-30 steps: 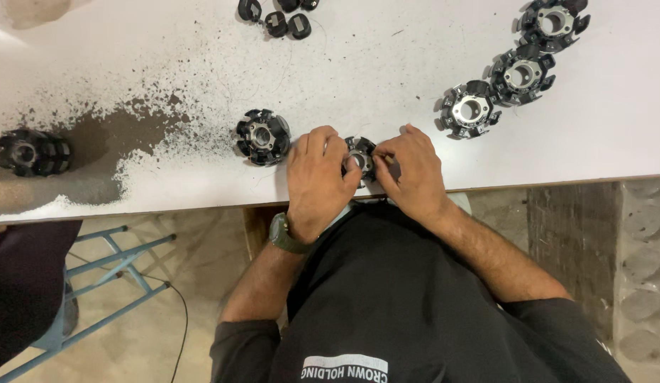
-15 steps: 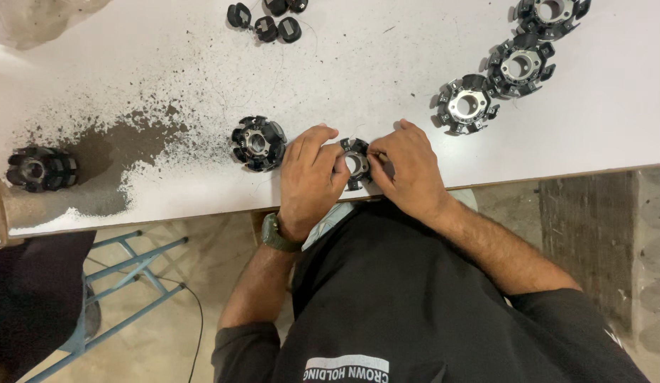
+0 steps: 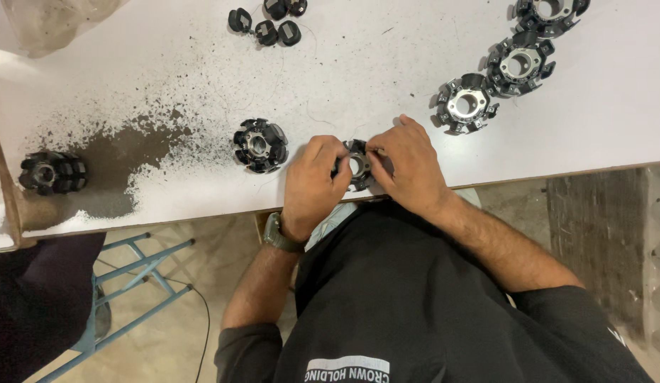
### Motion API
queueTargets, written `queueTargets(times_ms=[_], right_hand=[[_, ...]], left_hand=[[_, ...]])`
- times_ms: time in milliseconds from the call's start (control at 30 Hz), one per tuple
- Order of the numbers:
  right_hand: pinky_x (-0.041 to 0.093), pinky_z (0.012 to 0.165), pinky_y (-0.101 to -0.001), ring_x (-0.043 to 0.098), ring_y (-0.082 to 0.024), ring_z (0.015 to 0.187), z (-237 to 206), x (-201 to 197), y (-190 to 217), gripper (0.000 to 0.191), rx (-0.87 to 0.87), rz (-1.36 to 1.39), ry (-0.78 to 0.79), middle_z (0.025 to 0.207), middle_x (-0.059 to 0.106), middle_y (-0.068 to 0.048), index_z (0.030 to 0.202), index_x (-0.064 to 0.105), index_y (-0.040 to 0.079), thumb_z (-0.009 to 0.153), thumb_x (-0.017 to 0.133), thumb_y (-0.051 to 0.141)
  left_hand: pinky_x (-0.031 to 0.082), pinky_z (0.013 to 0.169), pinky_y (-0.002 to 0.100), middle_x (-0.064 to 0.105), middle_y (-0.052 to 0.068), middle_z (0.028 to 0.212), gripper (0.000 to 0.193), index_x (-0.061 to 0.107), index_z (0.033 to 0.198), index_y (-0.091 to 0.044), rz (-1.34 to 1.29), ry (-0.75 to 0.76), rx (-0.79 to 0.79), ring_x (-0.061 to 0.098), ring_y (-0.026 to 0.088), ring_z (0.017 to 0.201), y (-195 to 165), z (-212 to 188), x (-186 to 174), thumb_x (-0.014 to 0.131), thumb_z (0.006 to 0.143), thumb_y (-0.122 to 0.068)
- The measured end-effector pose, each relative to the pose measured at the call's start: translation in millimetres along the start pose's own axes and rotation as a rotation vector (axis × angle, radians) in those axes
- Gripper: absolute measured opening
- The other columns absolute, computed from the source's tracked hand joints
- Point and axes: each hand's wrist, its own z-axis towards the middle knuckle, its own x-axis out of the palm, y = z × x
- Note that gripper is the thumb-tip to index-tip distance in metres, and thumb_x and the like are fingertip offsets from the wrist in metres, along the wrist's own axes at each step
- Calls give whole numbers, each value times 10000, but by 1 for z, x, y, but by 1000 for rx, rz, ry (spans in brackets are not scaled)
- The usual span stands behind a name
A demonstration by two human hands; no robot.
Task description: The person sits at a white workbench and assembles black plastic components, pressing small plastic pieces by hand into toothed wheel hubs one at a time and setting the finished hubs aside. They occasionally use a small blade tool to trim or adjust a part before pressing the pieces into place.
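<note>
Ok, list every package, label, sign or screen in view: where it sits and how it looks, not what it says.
Clear plastic bag: far left corner of the white table, crumpled, see-through, contents unclear.
Printed patch: on the person's black shirt at the bottom edge, a white strip with lettering.
Wristwatch: on the left hand's wrist, dark green band; its face is not visible.
No signs or screens show.

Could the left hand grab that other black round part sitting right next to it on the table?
Probably yes. The black round part lies just beside the left hand on the white table, with nothing between them. But that hand is busy gripping the ring-shaped part together with the right hand.
</note>
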Motion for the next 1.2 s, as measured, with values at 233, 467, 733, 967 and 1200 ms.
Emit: queueTargets(times_ms=[233,467,733,967,1200], right_hand=[[354,1212,-574,634,-281,1122,-14,2,3,263,-83,47,-21,1066,661,-89,1081,648,81,860,779,25],[334,1220,-582,612,-291,1143,-11,8,1,281,-87,-16,24,1067,649,-90,1103,644,84,868,789,28],[363,1202,-594,630,-286,1133,-11,6,4,307,-134,6,-4,1053,647,-74,1085,640,84,831,788,-4],[414,1167,-574,620,-288,1088,-8,12,9,325,-163,-56,-1,1042,641,-84,1086,651,73,812,807,-9],[431,1168,-548,627,-269,1077,-9,15,4,292,-188,-133,19,1037,640,-57,1085,657,77,859,820,-12]], left_hand=[[563,823,420,693,120,1123,113,667,1001,-32,-63,-83,-8,679,323,997,3,-6,6,718,901,-44],[580,744,402,693,117,1123,96,652,965,-36,-84,-104,-15,695,302,931,4,-10,8,704,885,-22],[561,661,394,669,122,1156,138,581,912,-16,-103,-64,-35,684,302,851,9,-15,8,687,831,16],[566,663,378,657,114,1158,137,591,922,-17,-114,-114,-19,688,297,850,13,-21,12,686,833,23],[581,738,390,658,115,1188,120,645,955,-16,-103,-94,20,702,302,900,12,-27,8,698,848,-2]])
